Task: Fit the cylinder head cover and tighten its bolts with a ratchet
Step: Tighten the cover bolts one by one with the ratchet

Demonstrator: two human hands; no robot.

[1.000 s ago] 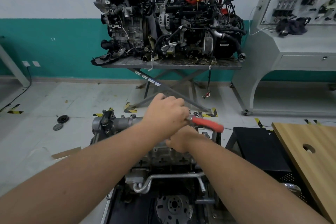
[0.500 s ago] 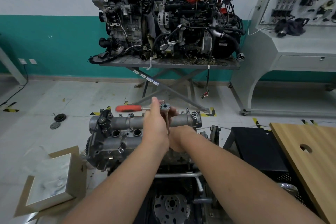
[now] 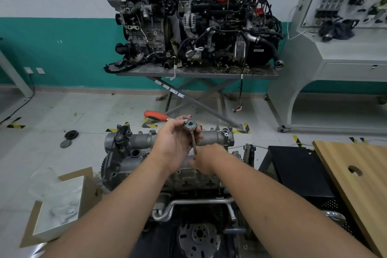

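One cylinder head cover (image 3: pixel 167 142), grey cast metal, seated on top of the engine (image 3: pixel 188 176) directly below my view; one ratchet (image 3: pixel 189 125) standing over it, its head up at my left hand (image 3: pixel 177 142), its extension shaft running down to my right hand (image 3: pixel 206 160); red handle (image 3: pixel 156 115) pointing left and away, tilted a little further back than half a second ago, when it lay nearly level; a second ago it pointed right. Left fingers curled round the ratchet head, thumb side toward me; right fingers closed about the lower end of the shaft, at the cover, though the tips are hidden. Beside the engine: cardboard box (image 3: pixel 60 205) on the floor at left, now more in view; wooden board (image 3: pixel 356 178) at right; two engines on a scissor table (image 3: pixel 196 73) against the green-and-white wall.
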